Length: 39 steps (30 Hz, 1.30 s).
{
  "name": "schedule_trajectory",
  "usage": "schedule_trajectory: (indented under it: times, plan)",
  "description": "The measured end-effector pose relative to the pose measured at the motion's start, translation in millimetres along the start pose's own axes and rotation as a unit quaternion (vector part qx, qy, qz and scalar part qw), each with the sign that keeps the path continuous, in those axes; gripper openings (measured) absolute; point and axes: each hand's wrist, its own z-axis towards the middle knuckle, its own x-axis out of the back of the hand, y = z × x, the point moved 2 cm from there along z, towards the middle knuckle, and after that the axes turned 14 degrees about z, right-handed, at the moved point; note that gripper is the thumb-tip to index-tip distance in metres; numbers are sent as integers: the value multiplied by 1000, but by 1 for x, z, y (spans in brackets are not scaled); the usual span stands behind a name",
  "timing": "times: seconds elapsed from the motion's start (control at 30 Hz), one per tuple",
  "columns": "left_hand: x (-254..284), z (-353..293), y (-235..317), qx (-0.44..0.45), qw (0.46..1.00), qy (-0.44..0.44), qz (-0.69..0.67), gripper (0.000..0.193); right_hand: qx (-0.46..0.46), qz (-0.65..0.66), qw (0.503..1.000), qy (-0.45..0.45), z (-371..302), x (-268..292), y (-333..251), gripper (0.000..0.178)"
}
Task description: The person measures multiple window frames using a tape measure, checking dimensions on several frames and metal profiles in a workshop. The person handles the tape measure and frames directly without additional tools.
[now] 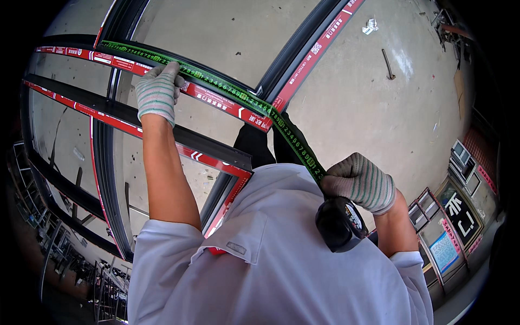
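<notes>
A green tape measure blade (216, 82) runs along a dark window frame (273, 73) edged with red printed film, then slants down past the frame's corner to its black case (340, 225). My left hand (158, 95), in a white glove with green stripes, has its fingers curled closed at the blade, against the frame's bar. In a matching glove, my right hand (362, 184) is closed on the blade just above the case. The case hangs below that hand, in front of my shirt. My left fingertips' exact grip is partly hidden.
A second red-edged frame (124, 123) lies nearer me, at left. Metal racks and clutter (59, 244) stand at far left. On the floor at right are a metal rod (388, 64) and a crumpled scrap (370, 26). Framed panels (457, 211) lean at far right.
</notes>
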Motion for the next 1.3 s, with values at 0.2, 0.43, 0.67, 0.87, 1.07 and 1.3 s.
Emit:
schedule_trajectory:
  times: [0.2, 0.43, 0.67, 0.87, 1.07, 1.3]
  plan:
    - [6, 12, 3, 4, 999, 7, 37, 28, -5, 20, 1000, -9, 3, -1, -13, 23]
    - [2, -2, 10, 0, 998, -54, 40, 26, -15, 3, 999, 28, -7, 5, -11, 20]
    - [1, 7, 11, 27, 995, -84, 45, 27, -19, 42, 997, 70, -9, 1, -5, 19]
    - [9, 6, 20, 19, 994, -90, 66, 25, -31, 58, 995, 70, -6, -5, -7, 19]
    - [6, 12, 11, 38, 994, -89, 43, 25, -25, 53, 997, 58, -4, -4, -7, 18]
    - [2, 14, 9, 27, 996, -81, 34, 25, -38, 49, 997, 56, 0, -4, -10, 18]
